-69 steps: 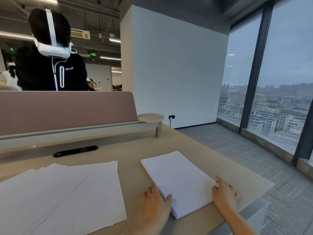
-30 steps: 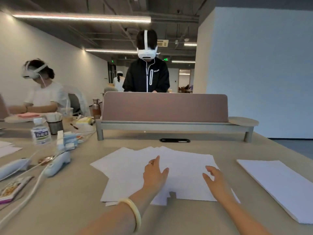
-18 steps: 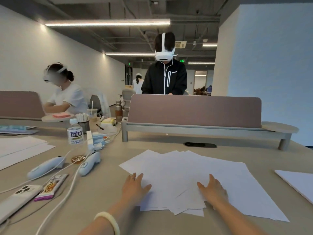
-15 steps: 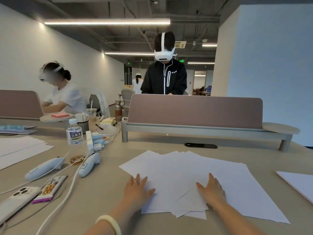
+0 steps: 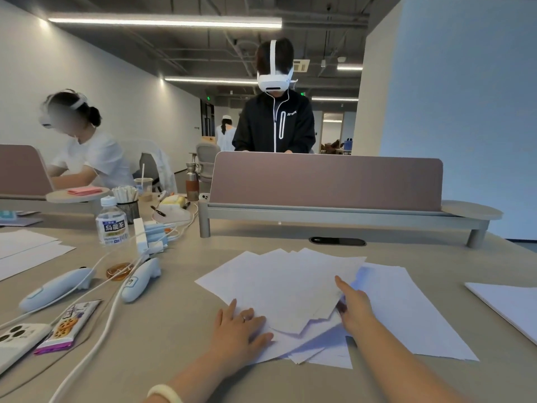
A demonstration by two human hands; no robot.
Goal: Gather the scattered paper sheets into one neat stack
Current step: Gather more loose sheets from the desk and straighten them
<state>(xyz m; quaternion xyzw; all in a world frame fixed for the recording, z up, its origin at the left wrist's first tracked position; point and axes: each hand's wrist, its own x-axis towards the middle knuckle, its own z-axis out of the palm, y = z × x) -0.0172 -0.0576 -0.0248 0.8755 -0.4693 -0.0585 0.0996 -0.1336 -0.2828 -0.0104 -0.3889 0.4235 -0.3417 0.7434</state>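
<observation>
Inspection of the desk (image 5: pixel 174 330) finds the scattered paper sheets (image 5: pixel 284 289) lying fanned at its centre, directly before the person, with a separate squared stack (image 5: pixel 511 306) well apart at the right edge. Against the view of half a second ago, we record one material change: the upper sheets have been driven leftward as a bunch, and the rightmost sheet (image 5: pixel 401 309) is now largely uncovered and flat on the desk. The bunch's right edge stands slightly lifted, with shadow beneath it. The right hand (image 5: pixel 353 303), formerly flat on top of the paper, has turned on edge and sits against that lifted edge with fingers straight; its thumb is hidden, so we cannot confirm whether it reaches under. The left hand (image 5: pixel 241 324) remains pressed flat, fingers extended, on the near-left corner, serving as a stop. We judge that consolidation has begun but is far from done: corners still project at many angles, and the rightmost sheet has yet to be drawn in.
</observation>
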